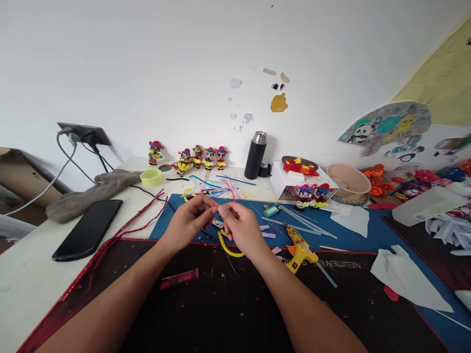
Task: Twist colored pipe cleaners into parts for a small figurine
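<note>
Both hands meet over the blue mat (162,223), thumbs and fingertips pinched together. My left hand (193,215) is closed, its thumb and index finger touching the tips of the other hand. My right hand (238,225) is closed too, in a similar pinch. What lies between the fingertips is too small to make out; a thin pink strand (233,192) shows just above the right fingers. Under the hands a yellow pipe cleaner loop (230,251) curves on the mat. Right of them lies a yellow glue gun (302,250).
Small figures (209,158) stand along the wall beside a black thermos (255,156). A phone (88,229) and red glittery stems (110,242) lie left. Glue sticks (307,219), a white box (277,184) and a pink bowl (348,180) are right. A red tube (179,278) lies in front.
</note>
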A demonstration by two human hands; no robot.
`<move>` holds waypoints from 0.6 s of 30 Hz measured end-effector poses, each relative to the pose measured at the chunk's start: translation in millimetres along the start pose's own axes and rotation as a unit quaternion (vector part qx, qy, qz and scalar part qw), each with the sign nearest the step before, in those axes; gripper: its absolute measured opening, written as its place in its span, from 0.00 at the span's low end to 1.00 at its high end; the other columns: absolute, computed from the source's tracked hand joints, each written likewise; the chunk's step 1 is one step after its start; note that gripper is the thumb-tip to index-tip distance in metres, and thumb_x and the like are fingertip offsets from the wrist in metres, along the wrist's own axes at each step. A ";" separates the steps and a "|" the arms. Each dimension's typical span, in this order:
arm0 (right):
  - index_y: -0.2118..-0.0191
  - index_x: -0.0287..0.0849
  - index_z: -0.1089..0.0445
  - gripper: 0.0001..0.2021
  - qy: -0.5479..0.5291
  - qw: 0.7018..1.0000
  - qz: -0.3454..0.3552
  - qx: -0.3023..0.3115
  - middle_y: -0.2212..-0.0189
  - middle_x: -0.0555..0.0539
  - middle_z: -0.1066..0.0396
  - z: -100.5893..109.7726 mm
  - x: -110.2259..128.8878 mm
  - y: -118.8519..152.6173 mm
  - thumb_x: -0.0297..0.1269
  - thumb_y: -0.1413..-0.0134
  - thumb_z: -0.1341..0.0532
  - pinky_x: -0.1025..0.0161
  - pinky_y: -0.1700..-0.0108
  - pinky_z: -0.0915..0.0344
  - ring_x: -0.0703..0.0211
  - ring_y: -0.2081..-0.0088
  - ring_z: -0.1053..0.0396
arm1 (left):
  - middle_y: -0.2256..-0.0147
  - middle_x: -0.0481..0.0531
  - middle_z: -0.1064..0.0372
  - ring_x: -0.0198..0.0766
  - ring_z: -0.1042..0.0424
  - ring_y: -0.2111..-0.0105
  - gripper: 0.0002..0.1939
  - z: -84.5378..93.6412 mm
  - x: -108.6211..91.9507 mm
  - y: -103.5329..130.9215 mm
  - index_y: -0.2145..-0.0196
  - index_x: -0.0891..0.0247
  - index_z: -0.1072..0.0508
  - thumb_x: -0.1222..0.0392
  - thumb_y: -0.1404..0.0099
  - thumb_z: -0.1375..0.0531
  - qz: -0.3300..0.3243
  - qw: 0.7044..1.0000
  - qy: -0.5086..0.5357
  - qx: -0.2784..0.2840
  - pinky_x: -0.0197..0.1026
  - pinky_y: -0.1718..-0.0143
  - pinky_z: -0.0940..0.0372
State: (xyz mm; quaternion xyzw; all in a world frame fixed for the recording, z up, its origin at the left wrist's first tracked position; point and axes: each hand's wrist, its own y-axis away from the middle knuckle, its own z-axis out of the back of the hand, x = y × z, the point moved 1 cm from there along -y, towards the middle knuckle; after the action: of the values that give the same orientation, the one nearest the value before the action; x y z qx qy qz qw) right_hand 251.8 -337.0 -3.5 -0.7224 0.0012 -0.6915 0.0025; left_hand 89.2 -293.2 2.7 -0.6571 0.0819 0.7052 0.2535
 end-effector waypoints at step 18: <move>0.59 0.42 0.28 0.20 -0.004 1.000 0.000 0.002 0.83 0.58 0.38 -1.2 3.7 1.6 0.56 0.37 0.38 0.67 0.80 0.49 0.67 0.85 0.45 | 0.75 0.44 0.34 0.32 0.35 0.77 0.17 0.3 4.7 -1.8 0.59 0.63 0.25 0.45 0.32 0.33 -0.004 1.000 0.009 -0.029 0.35 0.75 0.40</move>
State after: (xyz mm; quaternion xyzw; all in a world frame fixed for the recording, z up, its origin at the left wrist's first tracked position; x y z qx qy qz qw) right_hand 250.8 -338.6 0.3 -0.7249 -0.0004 -0.6889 0.0036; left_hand 89.7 -290.3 -1.4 -0.6710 0.0610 0.7002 0.2362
